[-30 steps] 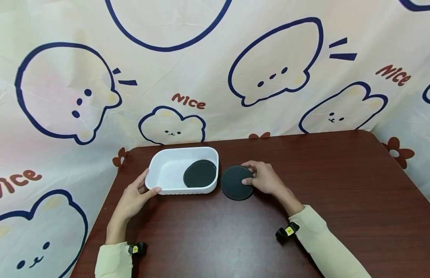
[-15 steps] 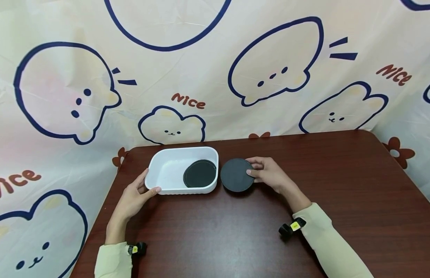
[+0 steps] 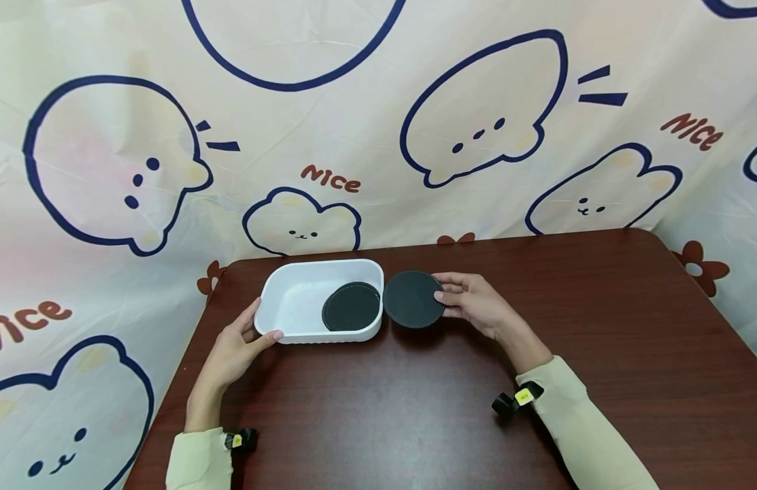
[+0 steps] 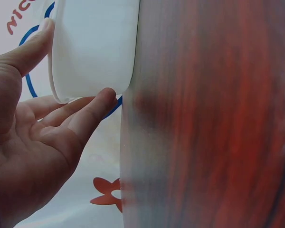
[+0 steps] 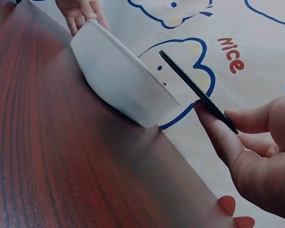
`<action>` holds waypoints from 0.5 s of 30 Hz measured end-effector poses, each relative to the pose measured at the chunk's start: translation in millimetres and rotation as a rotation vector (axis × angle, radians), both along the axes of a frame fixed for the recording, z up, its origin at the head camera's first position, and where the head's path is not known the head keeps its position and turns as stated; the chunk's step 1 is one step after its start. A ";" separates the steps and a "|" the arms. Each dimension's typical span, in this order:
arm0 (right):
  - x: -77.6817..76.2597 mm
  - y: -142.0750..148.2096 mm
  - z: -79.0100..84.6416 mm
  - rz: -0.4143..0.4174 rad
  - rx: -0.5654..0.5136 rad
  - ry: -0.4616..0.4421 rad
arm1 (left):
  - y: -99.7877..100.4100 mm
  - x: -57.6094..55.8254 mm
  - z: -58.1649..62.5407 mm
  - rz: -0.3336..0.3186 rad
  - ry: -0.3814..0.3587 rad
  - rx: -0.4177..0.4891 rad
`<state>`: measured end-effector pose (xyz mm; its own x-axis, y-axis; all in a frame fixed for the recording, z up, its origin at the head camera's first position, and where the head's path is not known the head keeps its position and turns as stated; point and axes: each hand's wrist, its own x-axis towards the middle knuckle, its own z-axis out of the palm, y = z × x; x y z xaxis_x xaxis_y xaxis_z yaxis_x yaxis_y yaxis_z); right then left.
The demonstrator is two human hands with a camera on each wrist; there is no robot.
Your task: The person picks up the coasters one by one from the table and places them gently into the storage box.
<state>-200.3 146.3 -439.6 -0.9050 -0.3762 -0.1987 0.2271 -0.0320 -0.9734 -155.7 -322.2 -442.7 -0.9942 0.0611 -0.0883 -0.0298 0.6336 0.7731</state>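
My right hand (image 3: 479, 306) pinches a round black coaster (image 3: 411, 299) by its right edge, thumb on top and fingers beneath. The right wrist view shows this coaster (image 5: 194, 88) edge-on, tilted and raised off the table. Just left of it stands a white rectangular plastic box (image 3: 292, 299), whose right rim the coaster almost meets in the head view. Another black coaster (image 3: 351, 307) with a stitched edge lies inside, at the box's right end. My left hand (image 3: 234, 354) holds the box's left end, thumb (image 4: 38, 45) at the rim and fingers against the end wall.
A dark brown wooden table (image 3: 378, 422) carries everything. Behind it hangs a pale cloth (image 3: 384, 136) with blue cartoon outlines. Each wrist wears a small black camera, the right one (image 3: 515, 401) close above the tabletop.
My right hand has lifted the coaster from the table, moving it up and slightly left toward the box. The left hand and the box have stayed in place.
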 end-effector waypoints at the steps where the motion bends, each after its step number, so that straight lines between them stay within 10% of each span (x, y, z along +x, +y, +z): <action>1: 0.0 0.5 0.8 -0.001 -0.006 -0.003 | 0.1 0.0 0.0 -0.001 0.001 -0.001; 15: -0.4 -4.1 7.0 0.022 -0.081 -0.002 | -0.1 -0.6 -1.1 0.007 -0.009 0.003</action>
